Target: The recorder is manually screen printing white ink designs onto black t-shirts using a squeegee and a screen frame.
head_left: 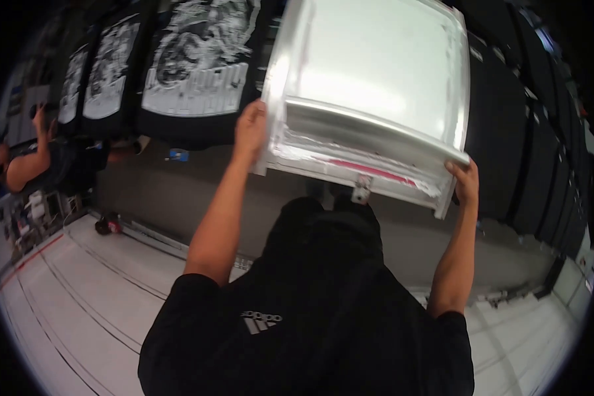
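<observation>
One screen frame [369, 86], pale mesh in a metal rim, is held up overhead. The left hand [251, 129] is closed on its left edge, the right hand [465, 179] on its lower right corner. Left of the frame lie three black shirts [198, 59] with white prints. Beyond them, one other person [26, 162].

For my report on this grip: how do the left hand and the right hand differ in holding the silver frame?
The left hand grips the silver frame on its left side rail; the right hand holds its near right corner. The left hand sits higher in the picture than the right hand. Both are bare and closed on the frame.
</observation>
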`<control>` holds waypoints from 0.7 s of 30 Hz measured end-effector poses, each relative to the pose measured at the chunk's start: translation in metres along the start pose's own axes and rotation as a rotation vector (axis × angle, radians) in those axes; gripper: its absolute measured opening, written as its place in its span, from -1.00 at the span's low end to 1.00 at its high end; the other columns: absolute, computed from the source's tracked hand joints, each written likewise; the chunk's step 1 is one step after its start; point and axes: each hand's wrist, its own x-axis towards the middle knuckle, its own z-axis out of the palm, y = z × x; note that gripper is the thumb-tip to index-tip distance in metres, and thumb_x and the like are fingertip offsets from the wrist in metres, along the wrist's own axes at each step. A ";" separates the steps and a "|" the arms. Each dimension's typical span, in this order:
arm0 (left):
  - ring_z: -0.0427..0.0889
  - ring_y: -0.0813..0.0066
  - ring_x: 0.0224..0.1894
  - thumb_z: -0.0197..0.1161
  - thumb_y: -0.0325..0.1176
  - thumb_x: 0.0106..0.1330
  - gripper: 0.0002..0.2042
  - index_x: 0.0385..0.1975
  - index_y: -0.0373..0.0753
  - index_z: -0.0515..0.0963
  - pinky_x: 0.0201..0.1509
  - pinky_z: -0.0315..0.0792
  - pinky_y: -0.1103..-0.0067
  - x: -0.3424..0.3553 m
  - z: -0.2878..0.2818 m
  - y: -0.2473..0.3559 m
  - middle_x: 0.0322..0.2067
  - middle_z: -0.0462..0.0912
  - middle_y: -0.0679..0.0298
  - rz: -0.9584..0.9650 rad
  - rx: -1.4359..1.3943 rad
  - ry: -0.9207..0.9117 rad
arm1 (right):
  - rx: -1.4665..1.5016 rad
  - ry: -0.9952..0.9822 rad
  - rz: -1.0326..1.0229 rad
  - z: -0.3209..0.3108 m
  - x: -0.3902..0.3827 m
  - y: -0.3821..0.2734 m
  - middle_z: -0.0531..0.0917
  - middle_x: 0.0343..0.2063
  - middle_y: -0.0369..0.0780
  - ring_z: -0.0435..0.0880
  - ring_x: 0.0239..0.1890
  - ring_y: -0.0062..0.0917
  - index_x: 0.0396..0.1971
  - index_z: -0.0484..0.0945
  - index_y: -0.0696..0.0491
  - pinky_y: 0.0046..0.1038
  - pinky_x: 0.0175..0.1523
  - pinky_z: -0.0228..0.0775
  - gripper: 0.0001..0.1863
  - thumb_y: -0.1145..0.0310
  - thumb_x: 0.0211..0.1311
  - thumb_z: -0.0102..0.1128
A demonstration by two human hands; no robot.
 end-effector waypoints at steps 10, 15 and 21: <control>0.53 0.60 -0.04 0.04 -0.15 0.53 -0.61 0.10 -0.34 0.53 0.10 0.37 0.66 0.006 -0.008 0.003 -0.08 0.65 0.27 -0.122 -0.128 -0.053 | 0.037 0.007 -0.008 0.014 -0.001 -0.006 0.69 -0.29 -0.28 0.60 -0.22 -0.59 -0.20 0.64 0.16 -0.49 0.02 0.42 -0.64 0.47 -0.07 0.50; 0.53 0.57 -0.02 0.03 -0.10 0.53 -0.57 0.13 -0.35 0.51 0.13 0.37 0.64 0.001 -0.004 0.012 -0.06 0.65 0.24 -0.144 -0.161 -0.079 | 0.028 -0.010 0.008 0.011 -0.002 -0.005 0.69 -0.30 -0.28 0.60 -0.22 -0.60 -0.16 0.62 0.17 -0.50 0.01 0.42 -0.61 0.47 -0.06 0.51; 0.50 0.27 0.18 0.11 -0.05 0.46 -0.51 0.22 -0.27 0.44 0.29 0.28 0.50 0.002 -0.021 0.014 0.11 0.56 0.08 0.092 0.406 -0.112 | -0.264 -0.129 0.020 0.008 -0.009 -0.021 0.68 -0.35 -0.31 0.61 -0.31 -0.61 -0.22 0.61 0.14 -0.53 -0.10 0.47 -0.64 0.50 -0.09 0.48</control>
